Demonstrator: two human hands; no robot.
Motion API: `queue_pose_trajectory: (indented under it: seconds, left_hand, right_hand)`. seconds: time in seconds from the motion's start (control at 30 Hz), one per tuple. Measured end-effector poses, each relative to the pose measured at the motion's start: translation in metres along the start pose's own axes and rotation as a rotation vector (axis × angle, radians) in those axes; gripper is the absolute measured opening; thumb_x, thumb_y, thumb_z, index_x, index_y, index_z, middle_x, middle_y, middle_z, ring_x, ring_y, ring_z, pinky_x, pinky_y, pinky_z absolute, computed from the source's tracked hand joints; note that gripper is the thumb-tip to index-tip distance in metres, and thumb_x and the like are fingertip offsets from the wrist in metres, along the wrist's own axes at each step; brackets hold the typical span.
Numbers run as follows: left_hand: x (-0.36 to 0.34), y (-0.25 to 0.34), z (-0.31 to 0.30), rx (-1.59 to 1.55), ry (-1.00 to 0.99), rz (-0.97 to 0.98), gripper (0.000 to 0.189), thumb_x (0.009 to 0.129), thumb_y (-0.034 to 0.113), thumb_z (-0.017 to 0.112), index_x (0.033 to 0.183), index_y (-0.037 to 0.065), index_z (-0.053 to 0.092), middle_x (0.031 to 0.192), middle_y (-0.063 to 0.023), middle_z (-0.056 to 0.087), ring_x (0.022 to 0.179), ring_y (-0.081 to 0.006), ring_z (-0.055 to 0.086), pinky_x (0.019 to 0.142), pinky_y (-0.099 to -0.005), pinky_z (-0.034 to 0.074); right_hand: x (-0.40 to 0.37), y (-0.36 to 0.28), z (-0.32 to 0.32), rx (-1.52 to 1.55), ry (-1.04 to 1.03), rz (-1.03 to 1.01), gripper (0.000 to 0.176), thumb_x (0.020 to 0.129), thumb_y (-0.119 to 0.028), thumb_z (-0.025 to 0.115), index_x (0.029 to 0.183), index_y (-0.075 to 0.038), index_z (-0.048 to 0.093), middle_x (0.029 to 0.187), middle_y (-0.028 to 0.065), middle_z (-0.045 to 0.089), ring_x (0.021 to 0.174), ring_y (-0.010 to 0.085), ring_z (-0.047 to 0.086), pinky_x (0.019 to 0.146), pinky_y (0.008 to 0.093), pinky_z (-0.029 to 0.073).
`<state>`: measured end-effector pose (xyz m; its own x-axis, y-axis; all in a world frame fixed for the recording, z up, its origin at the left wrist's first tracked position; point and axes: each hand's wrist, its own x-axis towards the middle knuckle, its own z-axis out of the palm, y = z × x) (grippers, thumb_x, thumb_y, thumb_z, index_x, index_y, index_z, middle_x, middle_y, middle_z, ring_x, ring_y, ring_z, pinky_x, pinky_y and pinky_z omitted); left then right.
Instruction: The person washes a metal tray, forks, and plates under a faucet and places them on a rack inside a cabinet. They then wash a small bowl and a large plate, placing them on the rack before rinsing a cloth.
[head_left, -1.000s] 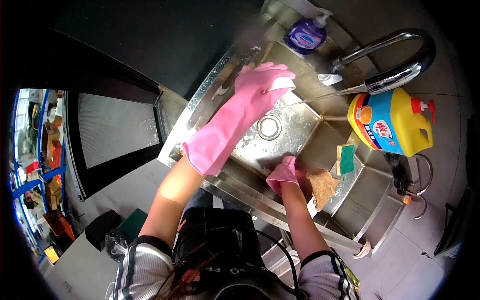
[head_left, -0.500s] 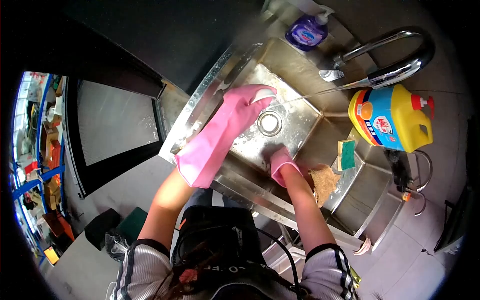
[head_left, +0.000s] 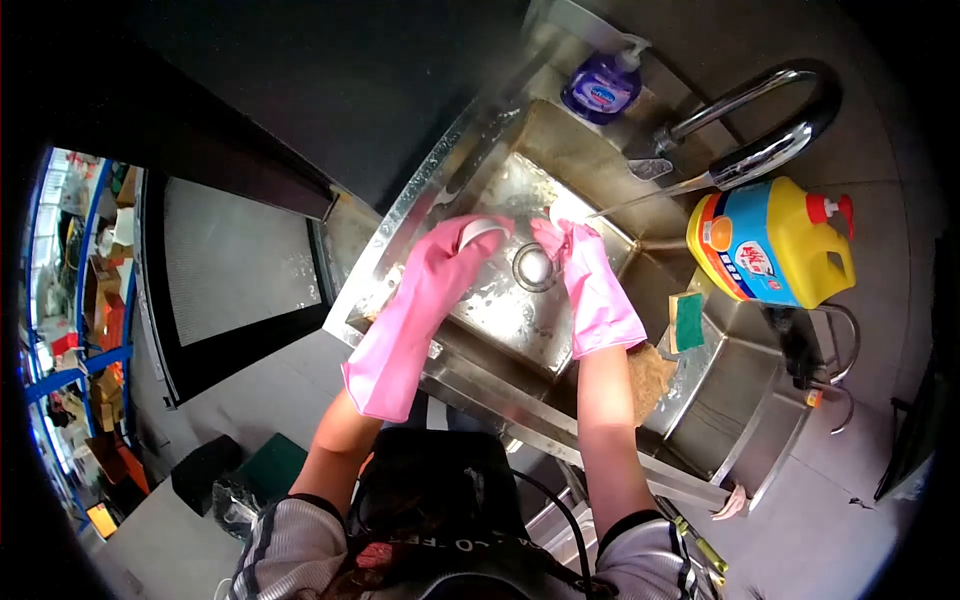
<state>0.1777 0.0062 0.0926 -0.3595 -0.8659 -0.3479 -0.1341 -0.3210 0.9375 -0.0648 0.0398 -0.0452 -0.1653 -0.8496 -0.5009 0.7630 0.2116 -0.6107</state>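
Observation:
My left hand (head_left: pixel 462 250), in a long pink rubber glove, is closed around a small white cup-like dish (head_left: pixel 484 231) over the left basin; only its curved rim shows. The matching pink glove covers my right hand (head_left: pixel 578 248), whose fingers are closed at a second small white piece (head_left: pixel 570 209), partly hidden and too bright to make out fully. Water from the chrome faucet (head_left: pixel 775 155) runs onto that piece. Below and between both hands is the round drain (head_left: pixel 535 267) of the steel sink (head_left: pixel 520 325).
A purple soap pump bottle (head_left: pixel 603 87) stands at the sink's back edge. A large yellow detergent jug (head_left: pixel 780 243) is right of the faucet. On the divider lie a green-and-yellow sponge (head_left: pixel 686 323) and a brown scouring cloth (head_left: pixel 650 382).
My left hand has drawn back to the left with its white dish, out of the stream. My right hand has risen from the basin's near side into the water, at a white piece.

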Motion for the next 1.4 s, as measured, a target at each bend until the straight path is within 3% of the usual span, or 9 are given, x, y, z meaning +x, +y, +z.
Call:
queue_pose_trajectory:
  seconds: [0.33,0.57,0.73,0.83,0.9,1.07,1.13,1.2,1.4]
  left_hand:
    - [-0.012,-0.010,-0.007,-0.036,0.014,0.059,0.022,0.095,0.018,0.064,0.113,0.009,0.072,0.100,-0.0020,0.070,0.090,-0.0095,0.060,0.082,-0.0246,0.048]
    - [-0.018,0.001,-0.010,-0.005,-0.020,0.017,0.023,0.094,0.020,0.066,0.114,0.009,0.072,0.103,-0.0027,0.071,0.094,-0.0100,0.061,0.085,-0.0253,0.048]
    - [-0.022,0.004,-0.012,0.034,0.025,0.033,0.025,0.093,0.022,0.068,0.114,0.010,0.073,0.105,-0.0035,0.072,0.095,-0.0114,0.063,0.085,-0.0256,0.049]
    - [-0.023,0.003,-0.013,0.027,0.015,0.013,0.026,0.092,0.023,0.068,0.114,0.010,0.073,0.106,-0.0038,0.072,0.096,-0.0117,0.063,0.086,-0.0258,0.049]
    - [-0.023,0.002,-0.014,0.018,-0.003,-0.002,0.026,0.092,0.023,0.068,0.114,0.009,0.073,0.106,-0.0037,0.072,0.096,-0.0117,0.063,0.086,-0.0259,0.049]
    - [-0.028,-0.001,-0.018,-0.013,0.008,0.019,0.024,0.093,0.021,0.067,0.113,0.008,0.073,0.102,-0.0027,0.070,0.092,-0.0106,0.061,0.083,-0.0248,0.048]
    - [-0.030,0.003,-0.021,-0.002,-0.005,0.003,0.024,0.094,0.019,0.066,0.113,0.006,0.072,0.104,-0.0028,0.070,0.094,-0.0105,0.061,0.085,-0.0247,0.047]
    - [-0.034,0.007,-0.022,0.012,-0.026,-0.012,0.024,0.095,0.015,0.064,0.115,0.001,0.070,0.110,-0.0032,0.070,0.100,-0.0109,0.060,0.091,-0.0248,0.045]
    - [-0.039,0.005,-0.019,0.071,-0.008,-0.037,0.025,0.094,0.014,0.065,0.115,0.001,0.070,0.110,-0.0033,0.070,0.101,-0.0113,0.060,0.092,-0.0251,0.045]
  right_hand:
    - [0.039,-0.026,0.023,-0.117,-0.163,-0.120,0.047,0.079,0.013,0.055,0.126,0.003,0.056,0.118,0.0234,0.067,0.110,0.0384,0.067,0.071,0.0280,0.057]
    - [0.046,-0.019,-0.001,0.351,-0.551,-0.111,0.044,0.083,-0.012,0.061,0.126,-0.001,0.059,0.100,0.0153,0.070,0.060,0.0264,0.054,0.058,0.0373,0.041]
    - [0.022,-0.013,0.005,0.432,-0.572,-0.069,0.042,0.101,-0.023,0.053,0.135,0.001,0.053,0.061,-0.0042,0.046,0.047,0.0117,0.036,0.054,0.0319,0.036]
    - [0.000,0.006,0.002,0.443,-0.262,0.029,0.036,0.096,-0.006,0.061,0.129,0.006,0.053,0.057,-0.0059,0.039,0.046,0.0070,0.037,0.051,0.0253,0.035]
    - [-0.004,0.009,-0.002,0.243,-0.466,-0.049,0.031,0.096,-0.010,0.062,0.121,0.007,0.056,0.057,-0.0057,0.039,0.046,0.0074,0.038,0.051,0.0255,0.037]
    - [-0.010,-0.003,-0.001,-0.131,-0.146,-0.042,0.037,0.098,-0.027,0.058,0.113,0.007,0.059,0.057,-0.0029,0.045,0.045,0.0124,0.043,0.054,0.0307,0.046]
    - [0.000,-0.020,0.004,0.256,-0.161,0.128,0.045,0.092,-0.023,0.062,0.125,0.007,0.056,0.104,0.0153,0.067,0.095,0.0291,0.066,0.093,0.0454,0.052]
    - [0.017,-0.030,0.005,0.216,-0.559,-0.059,0.055,0.088,-0.019,0.065,0.134,0.006,0.051,0.138,0.0221,0.055,0.129,0.0362,0.052,0.111,0.0541,0.040]
    - [0.015,-0.044,0.042,0.234,-0.337,-0.280,0.069,0.079,-0.003,0.062,0.146,-0.001,0.042,0.150,0.0203,0.044,0.137,0.0370,0.045,0.116,0.0505,0.038]
